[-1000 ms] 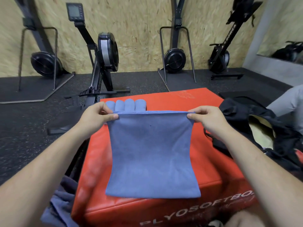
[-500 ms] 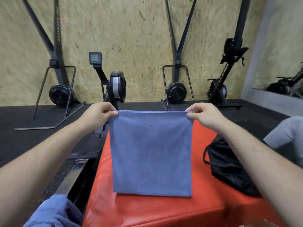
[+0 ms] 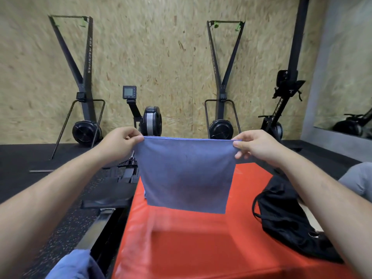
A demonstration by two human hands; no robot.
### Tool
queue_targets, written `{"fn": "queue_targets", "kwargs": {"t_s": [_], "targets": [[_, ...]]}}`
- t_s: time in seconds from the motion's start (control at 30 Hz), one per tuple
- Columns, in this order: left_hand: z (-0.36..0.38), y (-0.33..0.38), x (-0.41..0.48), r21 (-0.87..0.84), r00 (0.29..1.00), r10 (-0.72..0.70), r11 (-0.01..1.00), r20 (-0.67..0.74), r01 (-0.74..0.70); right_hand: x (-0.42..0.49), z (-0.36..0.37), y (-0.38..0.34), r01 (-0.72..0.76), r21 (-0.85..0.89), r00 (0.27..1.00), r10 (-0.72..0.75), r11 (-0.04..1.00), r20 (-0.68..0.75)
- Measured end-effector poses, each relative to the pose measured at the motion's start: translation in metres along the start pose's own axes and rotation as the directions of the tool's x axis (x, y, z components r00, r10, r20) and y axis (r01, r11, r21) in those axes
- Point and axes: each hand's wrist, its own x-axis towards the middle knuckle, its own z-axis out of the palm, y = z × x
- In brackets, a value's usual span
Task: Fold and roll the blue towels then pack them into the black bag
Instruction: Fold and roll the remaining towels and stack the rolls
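A blue towel hangs in the air above the red foam box, its lower edge clear of the box top. My left hand pinches its top left corner and my right hand pinches its top right corner, so the top edge is stretched straight. The black bag lies on the right side of the box, under my right forearm. The rolled towels at the far end of the box are hidden behind the hanging towel.
More blue cloth lies in a heap at the lower left, beside the box. A rowing machine stands just beyond the box, with other gym machines along the chipboard wall. A grey-clad person's limb shows at the right edge.
Both hands have lifted the towel off the box top until it hangs free. The view has tilted upward, so the rolled towels are now hidden behind it.
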Motion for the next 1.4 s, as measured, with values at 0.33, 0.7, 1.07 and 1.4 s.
{"fn": "queue_targets", "kwargs": {"t_s": [0.33,0.7,1.07,1.4], "targets": [[0.021,-0.004,0.007,0.086,0.994,-0.078,0.994,0.072,0.072,0.016,0.012,0.015,-0.12,-0.013,0.992,0.121,0.993,0.03],[0.074,-0.041,0.026,-0.176,0.991,-0.132,0.975,0.023,0.134,0.042,0.049,0.056,-0.095,-0.11,0.988,0.081,0.989,-0.131],[0.122,-0.088,-0.044,-0.089,0.987,-0.083,0.991,0.136,0.096,-0.011,0.086,0.123,-0.08,-0.19,0.992,0.061,0.978,-0.106],[0.178,-0.137,-0.129,-0.142,0.828,-0.278,0.91,0.487,0.389,-0.088,0.118,0.191,-0.259,-0.166,0.895,0.301,0.952,0.331]]}}
